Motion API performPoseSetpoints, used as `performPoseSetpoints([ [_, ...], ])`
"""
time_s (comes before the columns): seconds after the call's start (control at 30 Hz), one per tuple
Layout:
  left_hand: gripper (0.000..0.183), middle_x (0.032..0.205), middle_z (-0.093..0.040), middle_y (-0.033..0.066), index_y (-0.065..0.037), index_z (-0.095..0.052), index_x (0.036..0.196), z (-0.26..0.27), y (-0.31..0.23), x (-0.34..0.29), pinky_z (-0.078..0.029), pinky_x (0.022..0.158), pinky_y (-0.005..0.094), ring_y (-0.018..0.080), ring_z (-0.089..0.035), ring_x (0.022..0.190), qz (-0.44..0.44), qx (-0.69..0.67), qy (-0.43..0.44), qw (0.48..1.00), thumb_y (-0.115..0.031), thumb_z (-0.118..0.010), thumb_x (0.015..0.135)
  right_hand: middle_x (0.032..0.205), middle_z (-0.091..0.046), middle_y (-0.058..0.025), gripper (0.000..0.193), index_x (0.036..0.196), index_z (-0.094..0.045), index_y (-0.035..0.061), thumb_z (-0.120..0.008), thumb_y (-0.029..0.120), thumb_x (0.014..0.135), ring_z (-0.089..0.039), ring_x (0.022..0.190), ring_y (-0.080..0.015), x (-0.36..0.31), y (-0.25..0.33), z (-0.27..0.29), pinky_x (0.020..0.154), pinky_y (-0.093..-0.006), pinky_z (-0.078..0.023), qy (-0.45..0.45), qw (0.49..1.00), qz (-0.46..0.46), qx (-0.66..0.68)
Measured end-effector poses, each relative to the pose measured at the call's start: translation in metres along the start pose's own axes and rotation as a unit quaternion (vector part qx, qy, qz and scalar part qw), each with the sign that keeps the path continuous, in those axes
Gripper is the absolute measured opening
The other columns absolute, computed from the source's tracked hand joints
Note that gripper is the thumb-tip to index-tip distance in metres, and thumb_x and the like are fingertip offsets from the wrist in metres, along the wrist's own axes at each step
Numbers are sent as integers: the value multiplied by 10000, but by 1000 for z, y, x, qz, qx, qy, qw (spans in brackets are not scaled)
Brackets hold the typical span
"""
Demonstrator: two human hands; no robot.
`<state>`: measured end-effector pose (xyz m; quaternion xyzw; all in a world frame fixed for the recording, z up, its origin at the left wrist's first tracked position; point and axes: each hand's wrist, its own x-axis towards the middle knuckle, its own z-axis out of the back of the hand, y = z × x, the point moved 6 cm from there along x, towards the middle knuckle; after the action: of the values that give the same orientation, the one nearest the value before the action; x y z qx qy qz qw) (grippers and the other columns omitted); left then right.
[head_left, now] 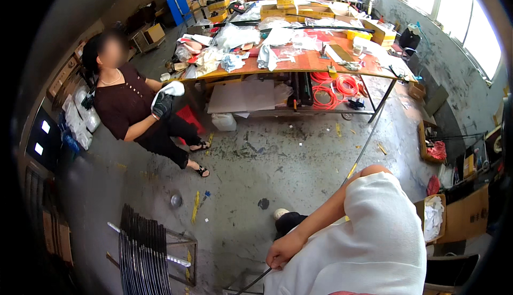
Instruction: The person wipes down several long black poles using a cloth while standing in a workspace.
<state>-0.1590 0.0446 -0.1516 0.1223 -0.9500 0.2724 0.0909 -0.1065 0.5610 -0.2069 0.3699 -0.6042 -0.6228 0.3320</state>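
My right hand (pixel 284 249) is closed, its forearm reaching down and left from the elbow of my white sleeve. A thin black rod (pixel 255 281) emerges from the fist and runs to the lower edge; its other end is hidden. My left hand is out of sight. Close to the left of the rod, a metal rack (pixel 193 263) carries several long black rods (pixel 140 247) lying side by side across a pale bar. Beyond my elbow, a thin dark rod (pixel 367 141) slants up toward the table leg; whether it joins the held one cannot be told.
A co-worker (pixel 131 100) stands at the left with a white cloth (pixel 170 90) and a dark glove. Across the far side stretches a cluttered table (pixel 320 65), with red hose coils (pixel 347 85) beneath. Boxes (pixel 433 217) line the right wall. A small round metal object (pixel 176 201) is on the floor.
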Motion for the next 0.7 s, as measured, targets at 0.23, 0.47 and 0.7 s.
performPoseSetpoints([
  [0.23,293,692,-468,39,-179,-572,1049,-58,105,-41,-370,538,324,148,-404,579,82,-47,46,994,-388,-391,952,649,-507,-42,278,810,-563,26,-446,242,940,-467,578,-127,51,31,-25,546,-288,-381,43,999,-16,12],
  [0.47,249,744,-473,37,-164,-501,1072,-76,98,-41,-348,537,341,141,-439,656,-63,-50,-17,997,-350,-459,914,655,-548,-132,263,803,-560,34,-462,249,920,-528,614,-301,77,28,-26,579,-402,-407,-33,994,56,-90],
  [0.7,306,710,-556,45,-64,-580,839,-67,-32,-44,-413,533,259,143,-522,626,-324,283,-292,854,-358,-511,889,804,-605,-212,303,1074,-527,43,-459,294,919,-574,775,-392,43,46,1,676,-462,-449,-17,966,44,-255],
])
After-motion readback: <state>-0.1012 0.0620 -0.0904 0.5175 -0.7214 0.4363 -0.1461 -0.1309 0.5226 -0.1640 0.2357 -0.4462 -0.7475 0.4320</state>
